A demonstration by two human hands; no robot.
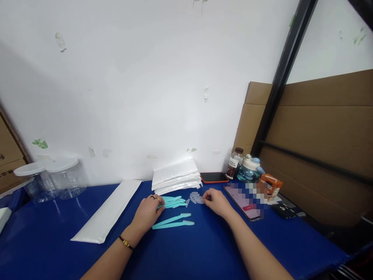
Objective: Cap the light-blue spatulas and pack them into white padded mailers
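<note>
Forearms [247, 237] are spanning the worktop [204, 252]; toward its back edge, teal tools [173, 202] are lying sideways, my nearer left hand [148, 211] touching them, right hand [217, 202] curling by translucent pieces [194, 197]; I can't tell either grip.

The bare left forearm [112, 256] and bare right forearm [250, 245] reach forward, slanting inward. The left hand [148, 212] is palm down, its fingers bent and thumb pointing rightward; 2 rings show on it, 1 thin dark ring [152, 197] and 1 gold-coloured ring [159, 201]. A dark cord bracelet with gold-coloured beads [126, 242] circles the left wrist. The right hand [217, 202] is loosely curled, thumb and index fingertips close together. The 2 hands are apart.
</note>
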